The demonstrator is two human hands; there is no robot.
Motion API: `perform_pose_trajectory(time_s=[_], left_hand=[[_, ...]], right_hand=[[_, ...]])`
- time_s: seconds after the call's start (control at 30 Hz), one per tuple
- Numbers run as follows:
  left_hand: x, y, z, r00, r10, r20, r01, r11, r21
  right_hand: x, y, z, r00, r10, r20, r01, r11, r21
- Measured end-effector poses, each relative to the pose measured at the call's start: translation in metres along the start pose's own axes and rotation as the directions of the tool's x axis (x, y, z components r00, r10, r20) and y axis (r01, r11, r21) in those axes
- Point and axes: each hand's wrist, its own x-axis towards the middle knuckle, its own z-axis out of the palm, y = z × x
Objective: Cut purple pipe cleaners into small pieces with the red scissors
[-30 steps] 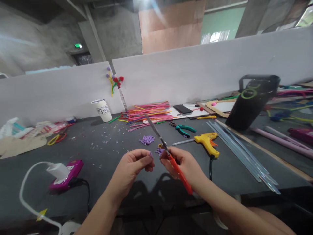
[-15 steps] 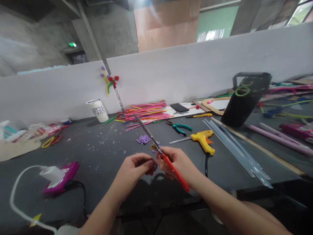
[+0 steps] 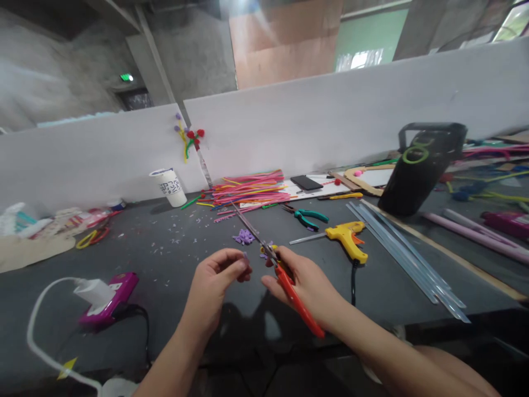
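My right hand (image 3: pixel 303 281) grips a pair of scissors (image 3: pixel 298 302) with red handles. Their blades point up and to the left, over the dark table. Pinched between the thumb and fingers of my left hand (image 3: pixel 219 281) is a small purple piece (image 3: pixel 245 257), mostly covered by the fingertips. The two hands are a little apart, with the blades clear of the purple piece. Beyond them lies a heap of small purple pieces (image 3: pixel 244 237). A small yellow object, partly hidden by the scissors, rests close to my right fingers.
Pink and other coloured strips (image 3: pixel 252 190) lie at the back, near a white cup (image 3: pixel 168 188). Teal pliers (image 3: pixel 308 216), a yellow glue gun (image 3: pixel 347 237), clear sticks (image 3: pixel 405 256) and a black bottle (image 3: pixel 417 176) stand rightward. A purple power strip (image 3: pixel 124 289) is at left.
My hands have drawn apart; my left hand moved left and slightly up with the purple piece. The scissors stay in my right hand, slightly lower and further right.
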Motion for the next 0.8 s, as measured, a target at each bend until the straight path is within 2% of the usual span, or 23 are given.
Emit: perform_pose_trajectory(time_s=[0.1, 0.27, 0.53, 0.8], left_hand=[[0.001, 0.005, -0.002, 0.995, 0.011, -0.097, -0.024, 0.991, -0.129], [-0.002, 0.008, -0.003, 0.99, 0.09, -0.11, -0.106, 0.983, -0.151], [-0.001, 0.005, -0.004, 0.987, 0.119, -0.111, -0.135, 0.98, -0.145], [-0.001, 0.007, -0.002, 0.986, 0.115, -0.12, -0.133, 0.978, -0.162]], right_hand=[[-0.005, 0.002, 0.001, 1.0, -0.032, -0.002, 0.03, 0.974, -0.225], [-0.009, 0.008, 0.005, 0.996, -0.086, 0.017, 0.084, 0.879, -0.47], [-0.009, 0.012, 0.009, 0.989, -0.144, -0.013, 0.109, 0.805, -0.583], [-0.01, 0.012, 0.01, 0.987, -0.16, -0.015, 0.122, 0.808, -0.576]])
